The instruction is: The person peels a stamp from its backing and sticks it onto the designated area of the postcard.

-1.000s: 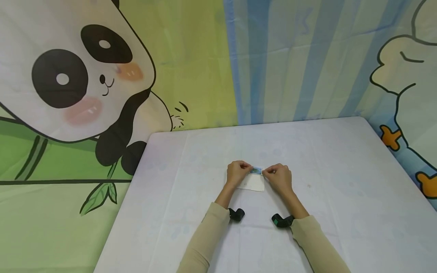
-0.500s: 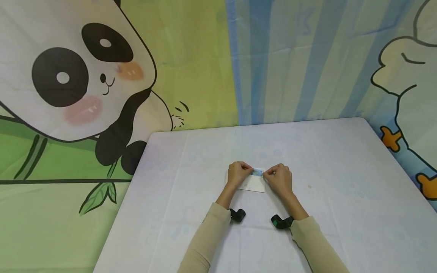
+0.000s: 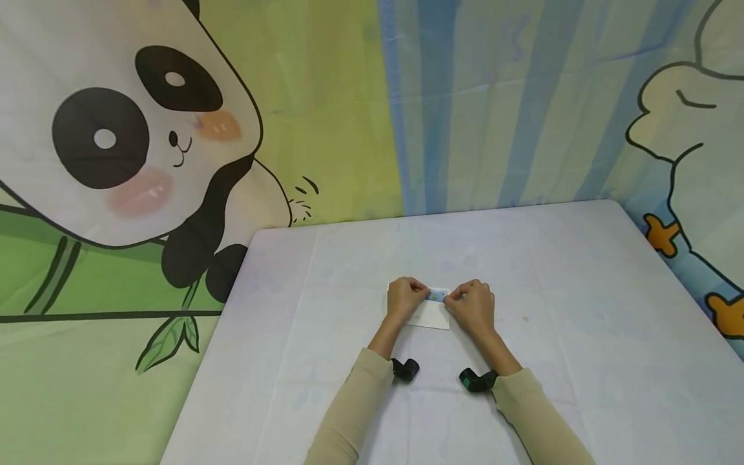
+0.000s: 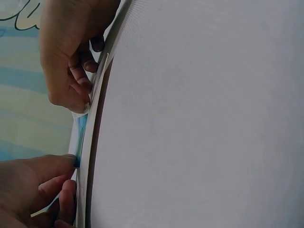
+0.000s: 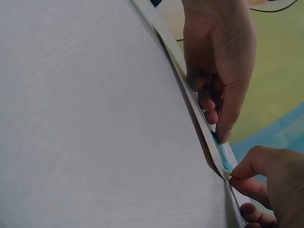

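Observation:
A small blue printed rectangle with a pale border, like a stamp or sticker (image 3: 436,295), lies at the far part of a white card or envelope (image 3: 430,316). My left hand (image 3: 405,298) pinches its left end between thumb and finger, seen close in the left wrist view, where the blue strip (image 4: 81,135) shows edge-on. At the opposite end my right hand (image 3: 473,305) pinches a pale edge of it with thumb and forefinger. In the right wrist view the blue strip (image 5: 223,154) spans the fingertips of both hands. How firmly it lies on the card cannot be seen.
The card rests on a white-covered table (image 3: 325,310). Behind stands a printed curtain (image 3: 331,116) with a panda and stripes. Black wrist cameras, left camera (image 3: 405,370) and right camera (image 3: 478,380), sit near the sleeves.
Both hands stay at the two ends of the blue rectangle. The right hand has shifted very slightly left; the head view also tilts a little.

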Available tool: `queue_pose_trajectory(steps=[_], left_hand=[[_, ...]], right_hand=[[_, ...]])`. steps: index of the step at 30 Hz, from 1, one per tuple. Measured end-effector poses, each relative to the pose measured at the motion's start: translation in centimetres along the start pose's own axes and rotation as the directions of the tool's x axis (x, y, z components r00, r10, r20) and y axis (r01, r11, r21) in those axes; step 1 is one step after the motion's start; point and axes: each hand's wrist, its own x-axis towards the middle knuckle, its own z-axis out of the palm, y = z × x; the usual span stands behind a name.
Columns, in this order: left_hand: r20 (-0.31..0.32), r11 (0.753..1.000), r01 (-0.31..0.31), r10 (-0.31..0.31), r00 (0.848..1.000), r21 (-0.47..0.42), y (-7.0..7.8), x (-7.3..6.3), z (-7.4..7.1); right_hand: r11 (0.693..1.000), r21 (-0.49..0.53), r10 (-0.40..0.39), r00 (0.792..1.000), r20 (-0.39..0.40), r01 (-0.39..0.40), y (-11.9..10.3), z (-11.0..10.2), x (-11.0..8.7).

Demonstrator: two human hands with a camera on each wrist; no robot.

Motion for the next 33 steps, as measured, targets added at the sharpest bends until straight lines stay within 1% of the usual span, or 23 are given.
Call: queue_pose_trajectory(steps=[4,11,14,21,27,33], left_hand=[[-0.007,1.0,0.005,-0.005,1.0,0.012,0.11,-0.07,0.01],[-0.023,1.0,-0.001,0.001,1.0,0.005,-0.04,-0.05,0.08],[-0.028,1.0,-0.01,0.01,1.0,-0.005,-0.18,-0.1,0.18],[-0.04,0.999,-0.038,0.037,0.999,-0.017,-0.29,-0.05,0.29],[-0.03,0.999,-0.03,0.029,0.999,-0.025,-0.24,-0.21,0.28],[-0.037,0.999,-0.029,0.028,0.999,-0.022,-0.18,-0.24,0.29]], right_hand=[[1.0,-0.013,-0.014,1.0,-0.021,0.014,-0.02,0.09,-0.03],[0.999,-0.041,-0.025,0.999,-0.027,0.024,0.04,0.39,0.01],[0.998,-0.049,-0.031,0.999,-0.036,0.029,0.08,0.43,-0.11],[0.998,-0.057,-0.018,0.999,-0.037,0.016,0.01,0.51,-0.14],[0.998,-0.062,-0.017,0.999,-0.05,0.014,0.03,0.6,-0.24],[0.997,-0.076,-0.018,0.998,-0.06,0.014,0.15,0.8,-0.23]])
